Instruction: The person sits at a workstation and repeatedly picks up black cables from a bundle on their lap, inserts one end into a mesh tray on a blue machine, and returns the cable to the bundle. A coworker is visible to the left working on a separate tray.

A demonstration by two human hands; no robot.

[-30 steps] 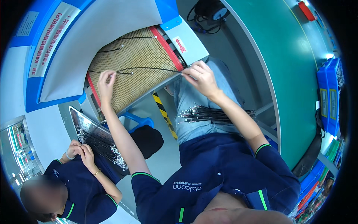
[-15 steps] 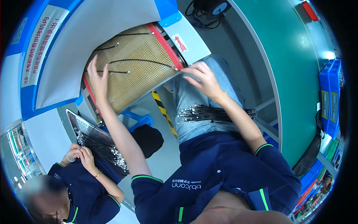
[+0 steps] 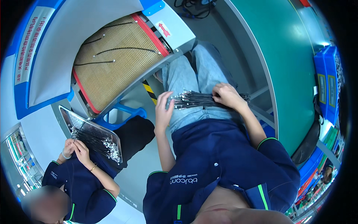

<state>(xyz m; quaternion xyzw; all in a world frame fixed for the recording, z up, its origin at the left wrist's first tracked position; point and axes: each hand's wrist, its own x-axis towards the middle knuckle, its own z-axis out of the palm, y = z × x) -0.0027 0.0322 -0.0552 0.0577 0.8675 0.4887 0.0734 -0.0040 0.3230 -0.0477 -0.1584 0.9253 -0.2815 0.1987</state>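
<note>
Across my lap lies a bundle of thin black cables (image 3: 199,100) with small white and silvery end connectors. My left hand (image 3: 163,112) is at the bundle's left end, beside the connectors, its thumb and fingers apart. Over the right part of the bundle, my right hand (image 3: 228,97) has its fingers curled down and closed on the cables; the fingertips are partly hidden. In front of me on the left, several single black cables (image 3: 128,48) lie spread on a tan mesh conveyor belt (image 3: 123,74) with red edges, apart from both hands.
A grey and blue machine hood (image 3: 71,48) covers the belt's far side. At the lower left, a co-worker (image 3: 80,153) handles a cable over a tray (image 3: 115,136) of cables. A blue stool (image 3: 123,114) stands under the belt. To my right runs a green tabletop (image 3: 294,93) with blue bins (image 3: 326,89).
Both hands have drawn back from the belt to the bundle on my lap. The right hand has closed on the cables there. The view has shifted slightly, and cables remain on the belt.
</note>
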